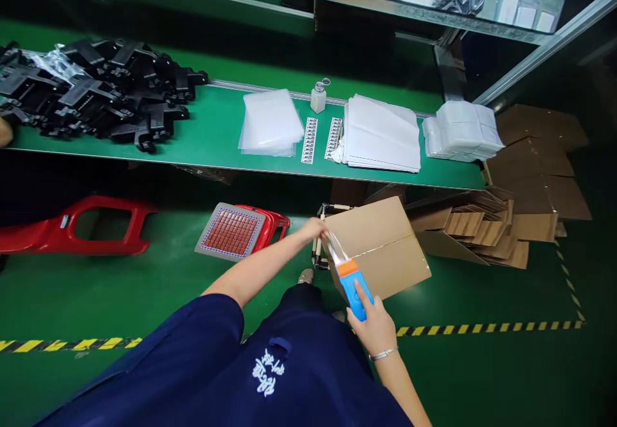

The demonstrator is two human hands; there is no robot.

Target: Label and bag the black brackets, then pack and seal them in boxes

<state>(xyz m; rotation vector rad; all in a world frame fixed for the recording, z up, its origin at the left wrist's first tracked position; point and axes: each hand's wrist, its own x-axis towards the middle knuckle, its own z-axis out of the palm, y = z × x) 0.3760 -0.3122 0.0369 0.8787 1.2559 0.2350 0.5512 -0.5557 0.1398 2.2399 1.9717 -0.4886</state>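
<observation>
A closed cardboard box [385,240] stands in front of me, with a seam across its top and a glossy strip along part of it. My right hand [373,324] is wrapped round a blue and orange tape dispenser [354,289], tilted over the box's near left edge. Clear tape [336,247] stretches from its orange end toward my left hand [315,227]. Those left fingers are closed at the tape's far end, by the box's left corner; the fingertips are small and partly blurred.
A pipe-frame stand [318,253] is by the box. Folded cardboard [477,227] leans at right. The green bench [216,137] bears black parts [120,86], plastic bags [272,121], a small bottle [318,98], label strips [309,141] and white sheets [383,132]. Red stools [272,227] stand left.
</observation>
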